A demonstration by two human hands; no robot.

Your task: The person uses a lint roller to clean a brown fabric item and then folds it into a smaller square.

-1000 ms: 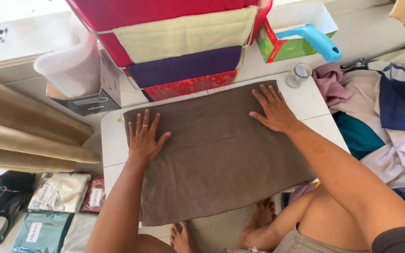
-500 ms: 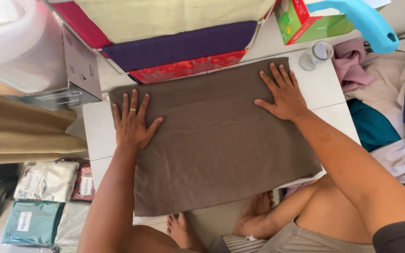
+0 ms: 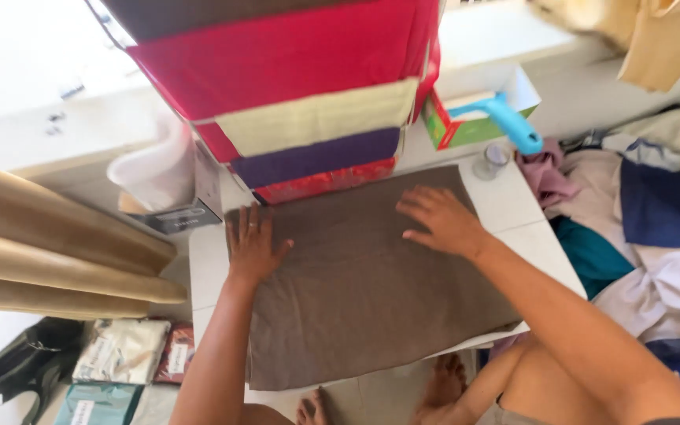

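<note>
Brown cloth (image 3: 371, 291) spread flat over small white table (image 3: 513, 206), near edge hanging off the table's front toward the feet. Long axis running left to right across the table, slightly skewed. Left hand (image 3: 252, 245) laid palm-down on the cloth's far left corner, fingers open and splayed, gripping nothing. Right hand (image 3: 438, 220) resting on the cloth near its far right corner, fingers loosely spread and a little curled, apparently pressing, not pinching; motion blur leaves this uncertain. Both hands set along the far edge, so the bulk of the cloth lies on the near side of the fingers, toward the body. Right hand marginally closer to the cloth's centre; left hand nearer its own corner. Beyond the cloth's far edge, stack of folded fabrics (image 3: 301, 110) in red, cream and purple. To the cloth's far right, small glass jar (image 3: 489, 160) and blue-handled tool (image 3: 509, 120) on a green box. Right of the table, heap of mixed clothing (image 3: 655, 220).
</note>
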